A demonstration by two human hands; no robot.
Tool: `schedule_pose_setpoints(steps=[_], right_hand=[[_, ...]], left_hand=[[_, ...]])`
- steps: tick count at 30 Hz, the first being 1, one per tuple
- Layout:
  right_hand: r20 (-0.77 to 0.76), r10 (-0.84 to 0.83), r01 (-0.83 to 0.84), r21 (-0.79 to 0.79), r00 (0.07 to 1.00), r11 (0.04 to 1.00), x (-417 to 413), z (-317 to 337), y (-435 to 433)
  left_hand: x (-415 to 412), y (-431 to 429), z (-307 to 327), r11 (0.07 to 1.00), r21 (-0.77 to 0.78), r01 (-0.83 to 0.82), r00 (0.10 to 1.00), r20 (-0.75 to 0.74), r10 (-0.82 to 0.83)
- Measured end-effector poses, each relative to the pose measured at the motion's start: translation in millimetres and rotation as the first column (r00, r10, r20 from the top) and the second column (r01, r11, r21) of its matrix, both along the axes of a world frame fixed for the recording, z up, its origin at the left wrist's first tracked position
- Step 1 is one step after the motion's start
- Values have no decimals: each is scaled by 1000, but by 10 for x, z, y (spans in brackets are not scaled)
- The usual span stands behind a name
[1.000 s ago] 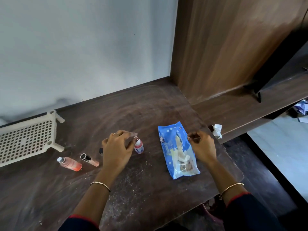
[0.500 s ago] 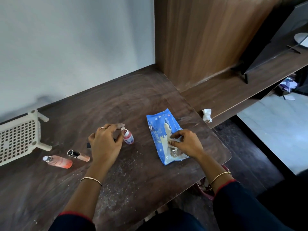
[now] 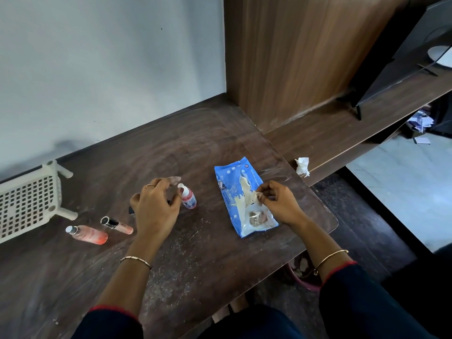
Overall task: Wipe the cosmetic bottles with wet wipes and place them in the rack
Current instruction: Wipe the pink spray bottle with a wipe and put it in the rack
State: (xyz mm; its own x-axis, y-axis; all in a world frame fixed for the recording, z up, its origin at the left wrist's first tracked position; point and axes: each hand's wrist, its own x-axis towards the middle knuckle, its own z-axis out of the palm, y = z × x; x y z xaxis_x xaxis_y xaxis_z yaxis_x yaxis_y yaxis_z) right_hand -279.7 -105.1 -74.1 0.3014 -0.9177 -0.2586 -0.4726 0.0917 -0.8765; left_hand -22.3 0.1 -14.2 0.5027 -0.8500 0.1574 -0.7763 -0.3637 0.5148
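Observation:
A blue wet wipes pack [image 3: 234,189] lies on the dark wooden table [image 3: 195,253]. My right hand [image 3: 278,204] pinches a white wipe [image 3: 247,199] at the pack's opening. My left hand [image 3: 156,206] hovers with relaxed, slightly curled fingers beside a small pink bottle with a white cap [image 3: 187,199], thumb close to it. Under this hand a small dark object [image 3: 131,209] is mostly hidden. A pink-orange bottle [image 3: 88,234] and a slim tube with a black cap [image 3: 117,224] lie to the left. The cream perforated rack [image 3: 27,204] lies at the far left.
A crumpled white tissue [image 3: 302,166] sits at the table's right edge by a lower wooden shelf [image 3: 342,135]. A wooden cabinet panel [image 3: 293,57] rises behind. White specks litter the near table surface. The table's front right corner drops to the floor.
My right hand moved from the pack's right side onto its opening and now pulls a wipe up. My left hand stays near the small pink bottle. The camera shifted.

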Motion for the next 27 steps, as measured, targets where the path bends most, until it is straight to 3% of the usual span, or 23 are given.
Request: schedule_pose_setpoints(steps=[5, 10, 15, 22, 27], right_hand=[[232, -139, 106, 150, 963, 983, -23, 172, 14], [432, -291, 149, 332, 854, 931, 13, 349, 3], [435, -242, 111, 304, 867, 946, 276, 488, -19], [421, -3, -75, 168, 907, 983, 963, 544, 58], [395, -55, -36, 219, 917, 975, 1219, 466, 136]], left_hand=[[19, 26, 19, 1000, -20, -11, 1000, 15, 12], [88, 8, 28, 999, -54, 5, 1000, -30, -6], [137, -1, 39, 999, 7, 35, 999, 20, -36], [118, -25, 26, 993, 90, 75, 982, 164, -89], [78, -85, 44, 995, 70, 69, 987, 141, -79]])
